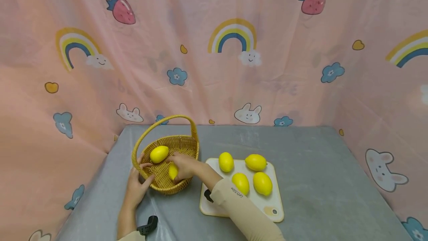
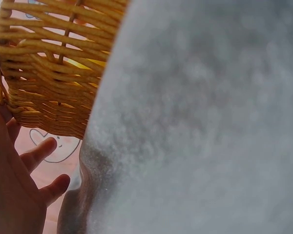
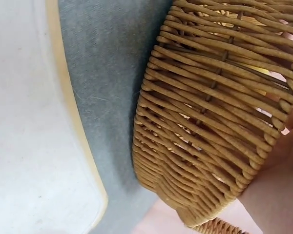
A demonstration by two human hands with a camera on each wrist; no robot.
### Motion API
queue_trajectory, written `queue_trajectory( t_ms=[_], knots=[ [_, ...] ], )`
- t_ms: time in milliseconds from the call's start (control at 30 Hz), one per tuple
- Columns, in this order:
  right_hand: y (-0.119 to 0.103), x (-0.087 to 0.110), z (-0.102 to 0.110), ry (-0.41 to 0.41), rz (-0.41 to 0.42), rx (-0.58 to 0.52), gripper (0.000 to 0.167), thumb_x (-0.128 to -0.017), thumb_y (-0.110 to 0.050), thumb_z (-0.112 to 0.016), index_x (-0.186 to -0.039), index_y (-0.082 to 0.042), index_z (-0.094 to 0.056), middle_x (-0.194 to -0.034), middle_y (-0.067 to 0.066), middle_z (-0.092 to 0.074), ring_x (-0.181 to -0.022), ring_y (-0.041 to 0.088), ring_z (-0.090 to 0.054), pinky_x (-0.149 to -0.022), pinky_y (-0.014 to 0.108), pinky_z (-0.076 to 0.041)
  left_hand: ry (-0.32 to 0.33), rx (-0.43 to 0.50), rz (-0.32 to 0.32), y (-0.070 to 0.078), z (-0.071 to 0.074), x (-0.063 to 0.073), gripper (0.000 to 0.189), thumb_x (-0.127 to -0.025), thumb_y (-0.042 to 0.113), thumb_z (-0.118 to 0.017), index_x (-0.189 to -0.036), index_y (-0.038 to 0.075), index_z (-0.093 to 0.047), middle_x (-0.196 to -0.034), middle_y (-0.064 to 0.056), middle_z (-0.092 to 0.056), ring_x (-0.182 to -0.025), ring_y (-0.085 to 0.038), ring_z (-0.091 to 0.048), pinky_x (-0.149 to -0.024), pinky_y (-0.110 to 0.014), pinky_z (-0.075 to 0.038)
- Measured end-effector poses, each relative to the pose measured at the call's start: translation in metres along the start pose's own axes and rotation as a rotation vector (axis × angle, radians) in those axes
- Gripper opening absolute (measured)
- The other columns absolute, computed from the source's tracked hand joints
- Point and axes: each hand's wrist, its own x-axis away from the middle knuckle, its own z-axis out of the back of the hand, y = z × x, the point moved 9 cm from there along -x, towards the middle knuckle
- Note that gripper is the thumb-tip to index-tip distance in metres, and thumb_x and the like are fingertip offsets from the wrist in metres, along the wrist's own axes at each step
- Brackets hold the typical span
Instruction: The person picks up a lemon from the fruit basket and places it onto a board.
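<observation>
A yellow wicker basket [image 1: 183, 140] with a tall arched handle stands on the left of the table. My left hand [image 1: 135, 187] holds its left rim, thumb on the near side; the left wrist view shows some fingers of that hand [image 2: 14, 185] spread beside the wicker wall [image 2: 53, 73]. Inside the basket, my right hand [image 1: 184, 164] grips a lemon [image 1: 172, 171] near the bottom. Another lemon [image 1: 159, 154] lies in the basket beyond it. In the right wrist view the basket's woven side [image 3: 210, 112] hides most of the right hand [image 3: 278, 180].
A white cutting board [image 1: 275, 198] with a tan edge lies right of the basket, under my right forearm. On it sit several lemons [image 1: 262, 183]. The table [image 1: 321, 174] is covered in grey, and a pink printed curtain [image 1: 207, 84] hangs around it.
</observation>
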Motion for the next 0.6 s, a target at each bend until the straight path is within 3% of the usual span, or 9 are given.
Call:
queue_trajectory(
  t_ms=[133,233,467,533,600],
  knots=[
    [0.0,0.003,0.008,0.051,0.036,-0.072,0.064,-0.078,-0.019,-0.085,-0.135,-0.004,-0.06,-0.13,0.005,-0.06,-0.115,0.014,-0.056,-0.096,0.023,-0.043,0.0,0.025,-0.014,0.004,0.001,0.001,0.031,-0.086,-0.001,-0.07,-0.116,-0.001,-0.064,-0.159,-0.015,-0.032,-0.144,-0.041,-0.024,-0.105,-0.065,-0.023],
    [0.003,0.007,0.017,0.107,0.057,-0.2,0.065,-0.079,-0.018,-0.084,-0.136,-0.002,-0.058,-0.135,0.008,-0.059,-0.122,0.017,-0.054,-0.099,0.025,-0.042,-0.002,0.03,-0.019,0.005,0.0,0.001,0.032,-0.086,-0.002,-0.07,-0.117,-0.002,-0.063,-0.159,-0.016,-0.031,-0.143,-0.042,-0.024,-0.105,-0.066,-0.023],
    [0.012,0.026,0.036,0.197,0.12,-0.497,0.069,-0.079,-0.015,-0.083,-0.14,0.001,-0.054,-0.136,0.01,-0.056,-0.116,0.018,-0.053,-0.089,0.023,-0.047,-0.005,0.038,-0.004,0.005,0.0,0.001,0.031,-0.086,-0.001,-0.07,-0.117,-0.002,-0.064,-0.16,-0.013,-0.031,-0.145,-0.039,-0.023,-0.106,-0.063,-0.023],
    [0.015,0.032,0.041,0.214,0.125,-0.546,0.067,-0.08,-0.015,-0.083,-0.14,-0.001,-0.055,-0.135,0.009,-0.054,-0.114,0.017,-0.053,-0.088,0.023,-0.048,-0.004,0.032,0.003,0.004,0.0,0.001,0.031,-0.086,-0.001,-0.069,-0.117,-0.003,-0.064,-0.16,-0.012,-0.03,-0.145,-0.038,-0.022,-0.107,-0.058,-0.023],
    [0.017,0.04,0.046,0.229,0.129,-0.581,0.066,-0.08,-0.014,-0.082,-0.139,-0.003,-0.055,-0.136,0.01,-0.053,-0.113,0.018,-0.053,-0.088,0.025,-0.049,-0.006,0.022,0.008,0.002,0.0,0.002,0.032,-0.087,-0.001,-0.069,-0.118,-0.003,-0.063,-0.16,-0.012,-0.03,-0.145,-0.037,-0.023,-0.11,-0.045,-0.024]
  ],
)
